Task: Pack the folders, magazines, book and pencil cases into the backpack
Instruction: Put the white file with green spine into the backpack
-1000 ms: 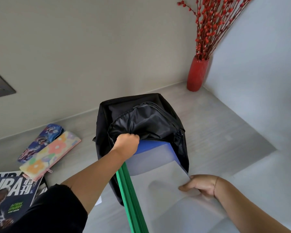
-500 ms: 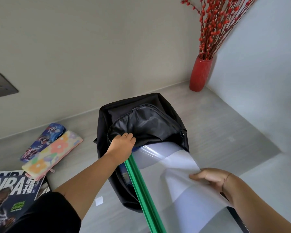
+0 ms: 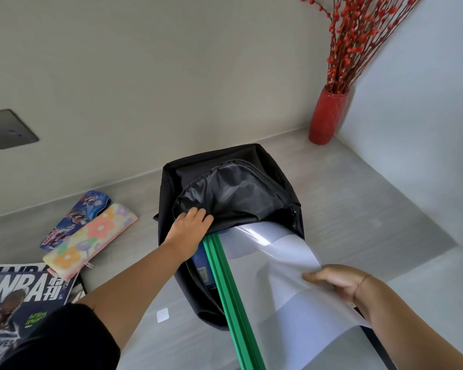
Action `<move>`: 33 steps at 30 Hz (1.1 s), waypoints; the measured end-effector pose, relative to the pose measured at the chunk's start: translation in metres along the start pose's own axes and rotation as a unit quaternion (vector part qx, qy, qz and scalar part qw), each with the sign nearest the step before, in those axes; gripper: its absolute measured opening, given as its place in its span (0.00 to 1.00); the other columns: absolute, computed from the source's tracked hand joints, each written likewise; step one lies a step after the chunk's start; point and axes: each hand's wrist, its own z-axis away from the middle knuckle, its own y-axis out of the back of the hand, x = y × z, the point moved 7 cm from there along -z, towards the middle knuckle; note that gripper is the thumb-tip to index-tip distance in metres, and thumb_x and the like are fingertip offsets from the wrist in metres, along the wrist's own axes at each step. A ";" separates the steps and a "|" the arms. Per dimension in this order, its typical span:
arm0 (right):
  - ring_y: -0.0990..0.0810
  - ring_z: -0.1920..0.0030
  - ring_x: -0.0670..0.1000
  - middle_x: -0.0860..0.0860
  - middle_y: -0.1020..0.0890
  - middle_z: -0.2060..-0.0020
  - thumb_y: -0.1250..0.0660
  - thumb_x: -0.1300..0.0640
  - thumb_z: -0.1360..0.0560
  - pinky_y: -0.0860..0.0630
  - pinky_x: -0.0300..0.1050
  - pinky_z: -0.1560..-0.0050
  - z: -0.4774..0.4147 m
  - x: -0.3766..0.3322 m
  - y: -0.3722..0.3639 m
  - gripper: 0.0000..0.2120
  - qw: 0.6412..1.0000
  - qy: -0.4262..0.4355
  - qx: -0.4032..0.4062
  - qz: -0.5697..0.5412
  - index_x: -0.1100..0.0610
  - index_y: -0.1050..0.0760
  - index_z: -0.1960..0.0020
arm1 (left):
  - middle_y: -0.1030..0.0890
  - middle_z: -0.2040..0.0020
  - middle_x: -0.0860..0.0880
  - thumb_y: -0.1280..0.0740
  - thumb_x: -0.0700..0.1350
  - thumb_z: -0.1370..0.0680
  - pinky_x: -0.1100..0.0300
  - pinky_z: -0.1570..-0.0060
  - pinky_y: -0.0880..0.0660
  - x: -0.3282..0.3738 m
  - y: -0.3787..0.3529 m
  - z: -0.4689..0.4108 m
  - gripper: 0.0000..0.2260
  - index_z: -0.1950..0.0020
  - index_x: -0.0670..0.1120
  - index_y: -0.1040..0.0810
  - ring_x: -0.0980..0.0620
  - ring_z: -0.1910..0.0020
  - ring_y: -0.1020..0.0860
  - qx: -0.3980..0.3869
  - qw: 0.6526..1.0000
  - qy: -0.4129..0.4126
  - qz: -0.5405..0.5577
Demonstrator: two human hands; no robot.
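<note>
Your backpack (image 3: 273, 166) lies on the grey table (image 3: 358, 204), its mouth open toward you with the black lining (image 3: 233, 193) showing. Your left hand (image 3: 189, 229) rests flat on the near-left lip of the backpack's opening, fingers (image 3: 198, 213) spread loosely and pressing the lining rather than gripping it. Your right hand (image 3: 337, 283), to the near right of the backpack, pinches the clear cover of a folder (image 3: 273, 263) with a green spine (image 3: 230, 289); the thumb lies on top of the sheet and the fingers curl below. The folder's far end is inside the backpack's mouth, and its near end sticks out toward you. A blue folder (image 3: 201, 263) sits in the backpack just left of the green spine.

Left of the backpack, on the table, lie two pencil cases touching side by side: a blue one (image 3: 75, 218) and a floral one (image 3: 91, 239). Nearer you from those, a stack of magazines (image 3: 14, 297) lies with the floral case overlapping its top corner. A red vase (image 3: 325, 116) stands in the corner beyond the backpack.
</note>
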 end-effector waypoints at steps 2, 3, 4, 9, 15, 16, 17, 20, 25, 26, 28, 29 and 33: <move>0.15 0.60 0.55 0.59 0.14 0.56 0.31 0.60 0.27 0.22 0.46 0.54 0.000 -0.001 -0.003 0.10 1.000 0.005 -0.003 0.005 0.63 0.20 0.48 | 0.24 0.51 0.46 0.24 0.37 0.42 0.56 0.60 0.24 -0.004 -0.004 0.005 0.29 0.43 0.45 0.25 0.45 0.52 0.23 0.000 1.000 0.025 0.008; 0.15 0.60 0.55 0.58 0.14 0.56 0.31 0.61 0.27 0.21 0.46 0.54 -0.001 -0.003 -0.006 0.09 1.000 0.011 -0.006 0.008 0.63 0.20 0.48 | 0.23 0.56 0.46 0.23 0.37 0.47 0.57 0.66 0.24 -0.002 -0.004 0.005 0.27 0.49 0.44 0.23 0.46 0.59 0.22 -0.001 1.000 0.021 -0.006; 0.15 0.59 0.54 0.58 0.14 0.56 0.31 0.62 0.27 0.21 0.45 0.55 -0.001 -0.005 -0.009 0.09 1.000 0.019 -0.009 0.011 0.63 0.20 0.48 | 0.24 0.62 0.47 0.22 0.36 0.53 0.59 0.73 0.26 0.000 -0.003 0.004 0.26 0.56 0.45 0.22 0.48 0.66 0.22 -0.005 1.000 0.017 -0.008; 0.15 0.60 0.52 0.55 0.14 0.58 0.32 0.65 0.27 0.21 0.46 0.51 -0.009 -0.025 -0.030 0.06 0.998 0.050 -0.027 0.042 0.60 0.19 0.51 | 0.25 0.69 0.50 0.24 0.33 0.57 0.65 0.80 0.30 0.003 0.005 0.004 0.22 0.67 0.47 0.23 0.53 0.75 0.25 0.013 1.000 -0.020 -0.007; 0.18 0.53 0.53 0.51 0.15 0.61 0.28 0.61 0.29 0.28 0.49 0.37 -0.029 -0.056 -0.043 0.09 0.994 0.063 0.036 0.077 0.62 0.20 0.49 | 0.24 0.66 0.51 0.25 0.33 0.52 0.64 0.77 0.27 0.004 0.012 0.006 0.20 0.64 0.47 0.22 0.52 0.71 0.23 0.023 0.999 -0.022 0.039; 0.19 0.47 0.55 0.54 0.15 0.55 0.27 0.59 0.30 0.29 0.51 0.35 -0.031 -0.056 -0.043 0.14 0.994 0.060 0.050 0.072 0.63 0.21 0.46 | 0.23 0.63 0.49 0.26 0.32 0.47 0.62 0.73 0.25 0.005 0.011 0.007 0.19 0.59 0.45 0.22 0.51 0.66 0.21 0.010 0.998 -0.015 0.059; 0.21 0.44 0.57 0.56 0.17 0.49 0.27 0.58 0.31 0.29 0.52 0.35 -0.034 -0.052 -0.044 0.18 0.995 0.053 0.056 0.064 0.64 0.22 0.44 | 0.23 0.57 0.48 0.29 0.31 0.40 0.59 0.67 0.23 0.006 0.010 0.008 0.18 0.53 0.44 0.22 0.48 0.60 0.21 0.000 0.997 -0.006 0.081; 0.18 0.53 0.57 0.59 0.17 0.52 0.28 0.59 0.29 0.21 0.47 0.54 -0.031 -0.041 -0.048 0.12 0.997 0.045 0.066 0.014 0.64 0.22 0.47 | 0.25 0.46 0.46 0.37 0.30 0.30 0.57 0.55 0.25 0.005 0.008 0.009 0.21 0.39 0.44 0.29 0.47 0.48 0.24 -0.004 0.997 0.029 0.075; 0.19 0.53 0.59 0.61 0.19 0.51 0.28 0.60 0.29 0.22 0.51 0.51 -0.039 -0.053 -0.051 0.16 0.992 0.071 0.100 -0.024 0.67 0.24 0.44 | 0.24 0.68 0.49 0.23 0.32 0.58 0.64 0.80 0.29 0.011 0.006 0.004 0.27 0.61 0.45 0.22 0.52 0.72 0.22 -0.018 0.998 0.044 0.032; 0.20 0.49 0.59 0.62 0.19 0.47 0.28 0.60 0.29 0.23 0.53 0.45 -0.042 -0.058 -0.051 0.19 0.990 0.079 0.112 -0.009 0.67 0.25 0.42 | 0.24 0.69 0.50 0.24 0.32 0.61 0.65 0.81 0.31 0.011 0.008 0.004 0.28 0.63 0.46 0.22 0.52 0.73 0.23 -0.013 0.999 0.045 0.028; 0.23 0.46 0.56 0.59 0.21 0.44 0.28 0.59 0.29 0.27 0.49 0.42 -0.041 -0.068 -0.049 0.21 0.983 0.114 0.141 0.038 0.66 0.26 0.39 | 0.23 0.65 0.49 0.23 0.32 0.53 0.63 0.77 0.28 0.013 0.006 0.002 0.26 0.58 0.44 0.22 0.51 0.68 0.21 -0.037 0.998 0.035 0.020; 0.25 0.47 0.55 0.56 0.22 0.45 0.28 0.57 0.29 0.30 0.46 0.44 -0.036 -0.071 -0.046 0.21 0.979 0.133 0.147 0.056 0.65 0.26 0.39 | 0.22 0.62 0.48 0.23 0.32 0.48 0.61 0.73 0.26 0.015 0.006 0.002 0.25 0.54 0.44 0.23 0.50 0.65 0.21 -0.048 0.998 0.037 0.028; 0.20 0.59 0.51 0.52 0.19 0.60 0.26 0.49 0.31 0.26 0.40 0.57 -0.002 -0.049 -0.037 0.18 0.986 0.110 0.101 0.076 0.61 0.23 0.50 | 0.24 0.71 0.48 0.22 0.35 0.59 0.63 0.78 0.29 0.020 0.017 -0.001 0.24 0.65 0.44 0.22 0.49 0.73 0.23 -0.010 0.998 0.057 0.013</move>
